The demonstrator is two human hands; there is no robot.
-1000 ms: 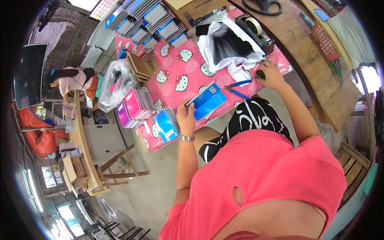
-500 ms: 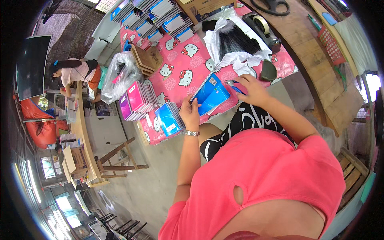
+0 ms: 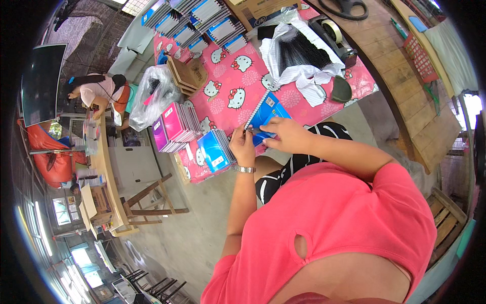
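A blue spiral notebook (image 3: 267, 107) lies at a slant near the front edge of the pink-covered table, its coil along the left side. My left hand (image 3: 243, 148), with a metal watch on the wrist, pinches the near end of that coil. Closed around small blue-handled pliers (image 3: 255, 130), my right hand (image 3: 287, 135) rests over the notebook's lower part and hides much of it. The pliers' tip is at the coil's end, beside my left fingertips; whether the jaws grip the wire cannot be made out. A stack of blue notebooks (image 3: 213, 150) sits just left of my left hand.
Magenta notebooks (image 3: 178, 123) are stacked at the left, near a clear plastic bag (image 3: 153, 93). Farther back lie more notebook piles (image 3: 207, 23), black coils (image 3: 301, 54) in white wrapping and a tape dispenser (image 3: 334, 40). Another person (image 3: 104, 91) bends over a table at far left.
My right hand has brought the pliers left and down, from beside the notebook to its coil end. My left hand stays at the coil. The person at far left has shifted slightly.
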